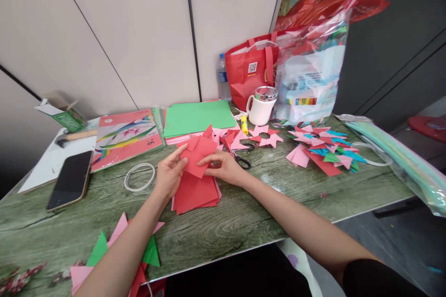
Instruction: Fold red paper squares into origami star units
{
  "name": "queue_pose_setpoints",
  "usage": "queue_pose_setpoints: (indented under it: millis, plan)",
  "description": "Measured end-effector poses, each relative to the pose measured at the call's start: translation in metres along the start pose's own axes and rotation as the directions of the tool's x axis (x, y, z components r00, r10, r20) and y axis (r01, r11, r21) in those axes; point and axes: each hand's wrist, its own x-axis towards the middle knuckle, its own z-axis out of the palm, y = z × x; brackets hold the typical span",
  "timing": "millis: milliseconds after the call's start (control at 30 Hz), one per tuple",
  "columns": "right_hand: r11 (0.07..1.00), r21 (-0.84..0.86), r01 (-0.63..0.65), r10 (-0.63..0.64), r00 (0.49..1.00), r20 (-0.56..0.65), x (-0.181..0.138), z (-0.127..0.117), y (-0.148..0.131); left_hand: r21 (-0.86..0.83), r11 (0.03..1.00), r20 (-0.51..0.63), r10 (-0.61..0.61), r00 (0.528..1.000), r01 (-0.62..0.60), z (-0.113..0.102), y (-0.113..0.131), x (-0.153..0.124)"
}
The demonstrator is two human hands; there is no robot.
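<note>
Between my two hands is a red sheet of origami paper [199,155] with a folded corner along its upper left edge. My left hand [170,171] pinches its left side, thumb on the front. On the right side, my right hand [223,165] holds the edge between thumb and fingers. Just below the held sheet lies a stack of red and pink paper squares [197,192] on the table. Behind my right hand are black-handled scissors [243,162], partly covered by pink and red folded pieces [239,139].
Green sheets [200,118], a glue stick [244,125] and a white mug [261,109] stand behind. Left are a phone [70,180], a tape roll [139,177] and a paper pack [125,137]. Coloured folded pieces [324,146] lie right, before a clear bag [310,74].
</note>
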Motion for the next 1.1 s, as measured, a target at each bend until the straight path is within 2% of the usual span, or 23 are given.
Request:
queue_pose_setpoints:
  millis: [167,333,467,633,767,1100]
  plan:
    - [1.0,-0.018,0.005,-0.005,1.0,0.01,0.001,0.0,-0.004,0.09,0.996,-0.019,0.013,1.0,-0.011,0.001,0.001,-0.002]
    - [0.997,0.044,-0.062,0.069,0.981,-0.179,0.002,0.002,-0.006,0.272,0.962,0.016,0.029,0.999,-0.032,0.001,-0.001,-0.005]
    - [0.994,0.062,-0.096,0.109,0.955,-0.277,0.002,0.004,-0.002,0.266,0.964,0.08,0.002,0.997,-0.023,0.003,-0.001,-0.008]
    - [0.983,0.146,-0.111,0.15,0.947,-0.285,0.002,0.005,0.0,0.217,0.976,0.159,-0.042,0.986,0.007,0.008,0.0,-0.01]
    - [0.975,0.201,-0.099,0.154,0.948,-0.278,0.001,0.005,-0.001,0.227,0.974,0.168,-0.049,0.985,0.01,0.009,-0.001,-0.011]
    - [0.996,0.061,-0.067,0.083,0.94,-0.33,0.001,0.004,-0.001,0.29,0.956,0.157,-0.008,0.988,-0.039,0.008,-0.004,-0.011]
